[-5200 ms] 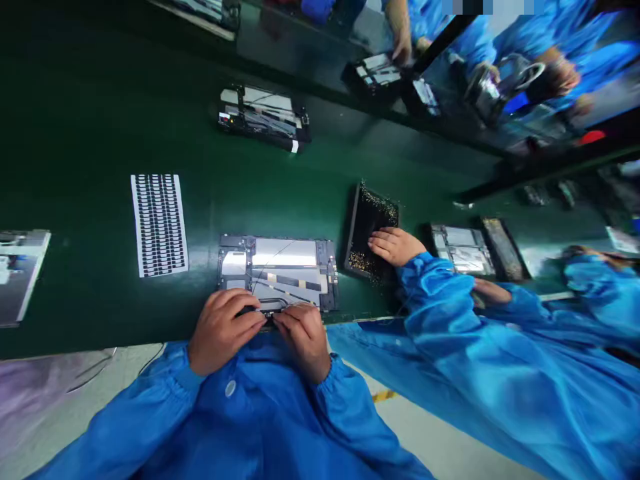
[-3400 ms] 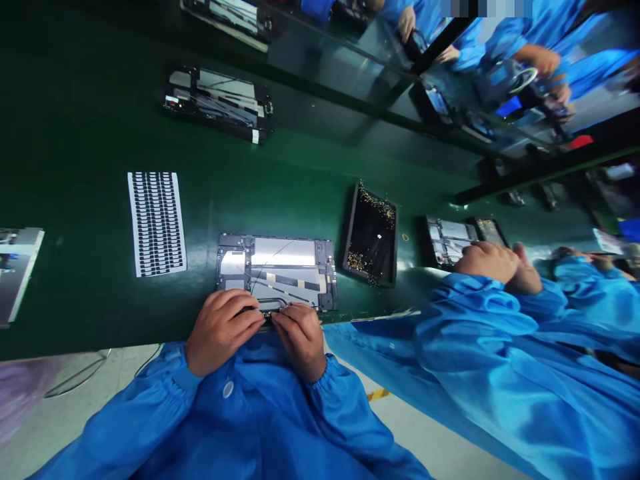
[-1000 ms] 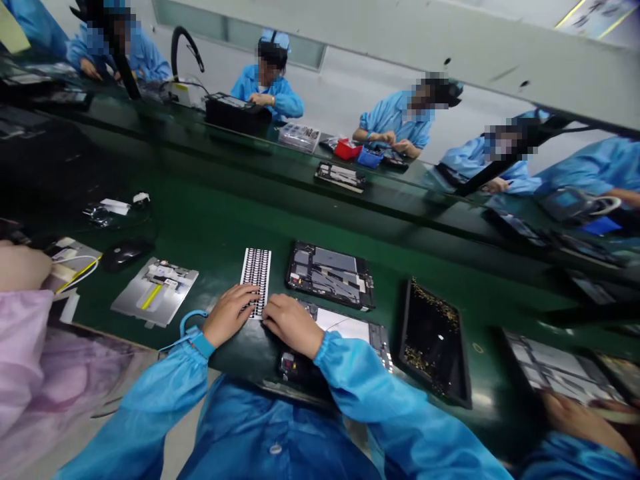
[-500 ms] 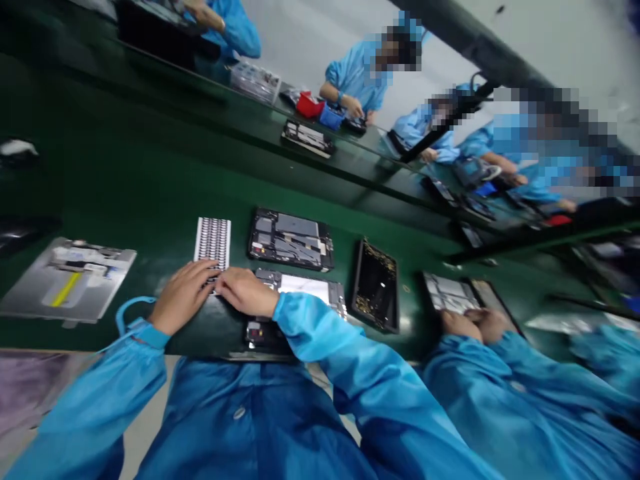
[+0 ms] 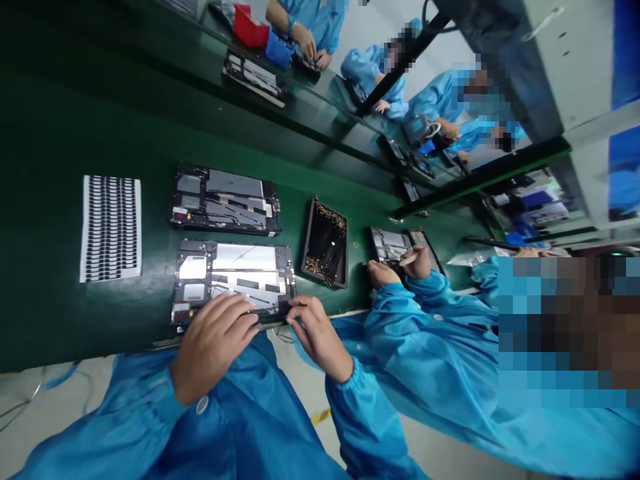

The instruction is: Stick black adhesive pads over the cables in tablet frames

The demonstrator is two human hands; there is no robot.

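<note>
Closest to me on the bench lies an opened tablet [image 5: 245, 260], its grey battery cells and black frame showing. My left hand [image 5: 215, 343] reaches over its near edge, fingers stretched and lying across the lower part. At the tablet's lower right corner is my right hand [image 5: 323, 337], thumb and fingertips drawn together. Whatever those fingertips hold, if anything, is too small to make out. To the left lies a white sheet of small black stickers [image 5: 111, 227], untouched by either hand. A second opened tablet [image 5: 225, 200] sits just behind the first.
Right of the tablets is a black tray [image 5: 327, 243] of small gold-coloured pieces, probably screws. Further right, a co-worker's hands [image 5: 400, 267] work at another opened device. A raised glass shelf [image 5: 320, 100] runs along the back, with a red bin [image 5: 250, 27] and blue bin [image 5: 279, 50].
Both hands have left the sticker sheet and moved right to the near edge of the closer tablet. The view has swung to the right.
</note>
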